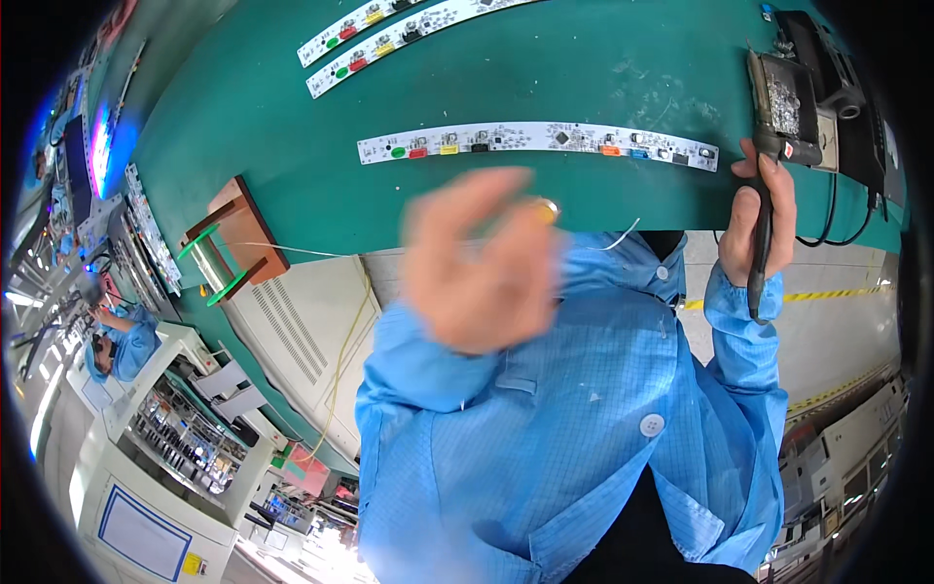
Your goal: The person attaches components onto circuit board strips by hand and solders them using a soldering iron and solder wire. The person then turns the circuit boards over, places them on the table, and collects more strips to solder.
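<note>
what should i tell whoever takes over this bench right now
Right hand: closed around the soldering iron, tip up near the iron stand, off the boards.
Left hand: raised and motion-blurred, with thin solder wire running toward it; grip unclear.
Long white circuit strip lies on the green mat, nearest the hands; two more strips lie farther back.
Done: cannot tell which joints are soldered.
Left: neither hand is on the strip.

A green conveyor belt [292, 107] curves across the upper view. Beneath its edge stands a white louvred cabinet [311, 331]. Pale grey floor [837, 331] with yellow striped lines [827, 292] shows at right. At left, white workstation racks [185, 428] stand, blurred, perhaps holding parts, under bright lamps [100, 146].
</note>
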`<state>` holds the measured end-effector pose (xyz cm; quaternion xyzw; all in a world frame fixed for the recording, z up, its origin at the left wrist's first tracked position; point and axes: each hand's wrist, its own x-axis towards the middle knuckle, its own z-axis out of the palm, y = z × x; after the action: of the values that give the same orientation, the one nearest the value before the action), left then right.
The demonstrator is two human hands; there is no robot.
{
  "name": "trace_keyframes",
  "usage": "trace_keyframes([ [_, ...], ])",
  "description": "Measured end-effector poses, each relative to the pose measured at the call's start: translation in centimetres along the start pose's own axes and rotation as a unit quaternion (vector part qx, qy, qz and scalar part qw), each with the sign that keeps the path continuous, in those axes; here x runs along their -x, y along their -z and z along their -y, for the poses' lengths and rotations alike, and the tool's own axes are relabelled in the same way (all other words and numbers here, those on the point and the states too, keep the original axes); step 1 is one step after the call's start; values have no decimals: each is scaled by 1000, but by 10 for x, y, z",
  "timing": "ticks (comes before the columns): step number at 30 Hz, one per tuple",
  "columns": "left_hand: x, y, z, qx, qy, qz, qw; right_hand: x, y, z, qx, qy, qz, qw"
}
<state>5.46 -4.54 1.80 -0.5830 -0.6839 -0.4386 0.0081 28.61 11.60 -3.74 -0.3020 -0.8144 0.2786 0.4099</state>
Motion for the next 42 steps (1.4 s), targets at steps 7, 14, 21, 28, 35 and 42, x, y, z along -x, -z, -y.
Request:
trace_keyframes([
  [7,3,54,77,-154,249,76,953,-9,-3,6,50,19,49,997],
  [14,12,52,84,56,354,-7,933,-10,-6,13,21,-25,25,999],
  [21,20,72,95,365,387,-57,845,-4,12,19,17,65,-52,996],
  [28,21,84,99,435,365,-7,823,-3,16,19,-95,30,-59,993],
  [35,14,82,73,357,328,-18,875,2,16,17,-202,-104,-68,971],
  [42,6,83,49,321,291,-12,901,5,27,-2,-161,-173,-65,970],
])
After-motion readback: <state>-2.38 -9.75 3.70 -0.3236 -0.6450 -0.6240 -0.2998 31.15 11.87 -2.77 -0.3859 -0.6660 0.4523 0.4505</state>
